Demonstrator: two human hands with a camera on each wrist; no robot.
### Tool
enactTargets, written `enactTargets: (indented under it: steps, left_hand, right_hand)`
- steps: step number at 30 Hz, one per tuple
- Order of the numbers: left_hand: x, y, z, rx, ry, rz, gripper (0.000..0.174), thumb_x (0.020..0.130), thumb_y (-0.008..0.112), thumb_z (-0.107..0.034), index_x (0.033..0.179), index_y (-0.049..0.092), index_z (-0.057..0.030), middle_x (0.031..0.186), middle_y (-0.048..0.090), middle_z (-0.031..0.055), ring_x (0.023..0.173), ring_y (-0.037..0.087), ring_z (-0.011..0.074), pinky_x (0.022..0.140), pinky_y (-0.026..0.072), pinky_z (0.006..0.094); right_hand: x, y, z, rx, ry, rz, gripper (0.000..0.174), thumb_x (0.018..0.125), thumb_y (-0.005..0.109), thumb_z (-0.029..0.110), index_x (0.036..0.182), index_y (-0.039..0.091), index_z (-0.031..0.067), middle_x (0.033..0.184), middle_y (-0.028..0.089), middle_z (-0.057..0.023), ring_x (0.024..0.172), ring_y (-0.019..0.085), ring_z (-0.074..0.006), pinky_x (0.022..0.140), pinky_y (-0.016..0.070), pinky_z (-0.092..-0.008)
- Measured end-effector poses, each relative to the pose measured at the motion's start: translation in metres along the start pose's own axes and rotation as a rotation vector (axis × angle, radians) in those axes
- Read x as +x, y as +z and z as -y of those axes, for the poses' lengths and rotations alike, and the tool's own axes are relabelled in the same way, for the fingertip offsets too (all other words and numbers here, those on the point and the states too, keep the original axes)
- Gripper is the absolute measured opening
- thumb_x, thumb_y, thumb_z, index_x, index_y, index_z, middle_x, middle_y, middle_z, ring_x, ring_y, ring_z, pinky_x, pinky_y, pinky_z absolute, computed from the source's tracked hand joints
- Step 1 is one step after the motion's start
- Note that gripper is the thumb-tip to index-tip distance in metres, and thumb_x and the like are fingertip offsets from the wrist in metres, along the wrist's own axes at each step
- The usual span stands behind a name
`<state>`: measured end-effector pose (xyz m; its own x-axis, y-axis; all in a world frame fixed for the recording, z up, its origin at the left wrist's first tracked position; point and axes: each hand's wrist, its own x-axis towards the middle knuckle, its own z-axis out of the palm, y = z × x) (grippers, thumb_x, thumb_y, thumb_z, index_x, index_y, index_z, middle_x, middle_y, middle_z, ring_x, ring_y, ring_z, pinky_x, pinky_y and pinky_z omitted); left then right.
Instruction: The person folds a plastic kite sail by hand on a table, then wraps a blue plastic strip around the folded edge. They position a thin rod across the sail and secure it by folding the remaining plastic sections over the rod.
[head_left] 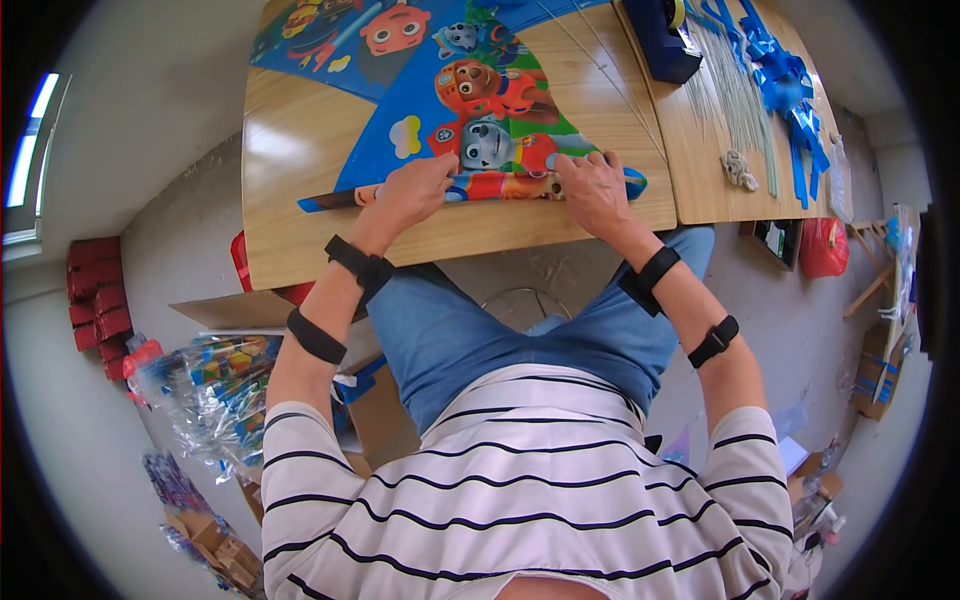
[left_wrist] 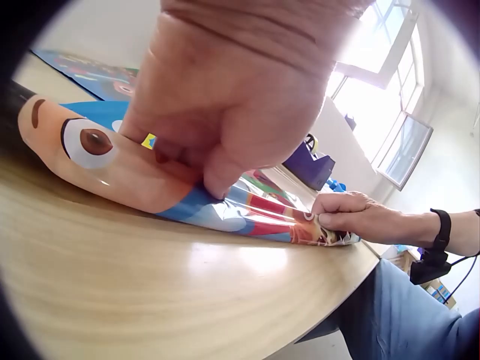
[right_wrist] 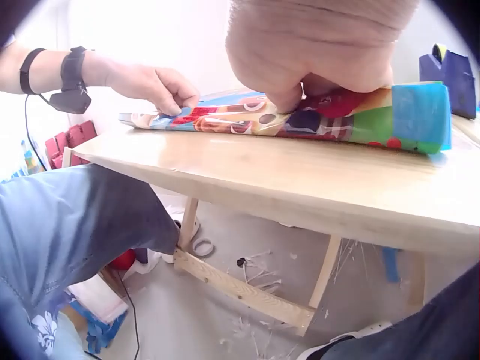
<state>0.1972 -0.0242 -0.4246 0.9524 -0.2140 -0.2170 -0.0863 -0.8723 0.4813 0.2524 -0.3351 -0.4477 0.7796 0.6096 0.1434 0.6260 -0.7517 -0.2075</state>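
A glossy printed plastic sheet (head_left: 485, 95) with cartoon dogs on blue and green lies on the wooden table. Its near edge is turned over into a narrow folded strip (head_left: 500, 187) along the table's front. My left hand (head_left: 413, 190) grips this strip left of the middle; thumb and fingers press around it in the left wrist view. Toward the strip's right end, my right hand (head_left: 597, 195) pinches the fold with curled fingers. A bright blue end (right_wrist: 420, 116) of the strip sticks out past the right hand in the right wrist view.
Another printed sheet (head_left: 320, 45) lies at the table's far left. Thin rods (head_left: 600, 65) stretch across the back. On the right stand a dark blue tape dispenser (head_left: 665, 45), a bundle of pale sticks (head_left: 735, 100) and blue ribbons (head_left: 790, 90). The wooden table's (head_left: 440, 245) front edge is above my legs.
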Motion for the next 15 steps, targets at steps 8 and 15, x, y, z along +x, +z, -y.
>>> enactTargets:
  steps: [8, 15]
  left_hand:
    - [-0.005, 0.003, -0.007, 0.177, -0.014, -0.115, 0.013, 0.098, 0.067, -0.016, 0.108, 0.064, -0.0093, 0.103, 0.065, 0.0150, 0.101, 0.065, 0.0402, 0.079, 0.0510, 0.0520]
    - [-0.018, 0.008, -0.022, 0.262, 0.112, -0.316, 0.029, 0.095, 0.071, -0.015, 0.123, 0.065, -0.0082, 0.119, 0.067, 0.0110, 0.117, 0.063, 0.0344, 0.094, 0.0496, 0.0547]
  right_hand:
    - [0.003, 0.004, -0.001, -0.004, -0.013, 0.025, 0.020, 0.090, 0.059, 0.005, 0.108, 0.064, 0.0135, 0.090, 0.074, -0.0128, 0.097, 0.067, -0.0378, 0.103, 0.0416, -0.0685]
    - [0.004, 0.005, -0.002, 0.026, 0.001, 0.043, 0.020, 0.088, 0.059, 0.005, 0.106, 0.063, 0.0135, 0.089, 0.073, -0.0127, 0.096, 0.067, -0.0381, 0.102, 0.0402, -0.0699]
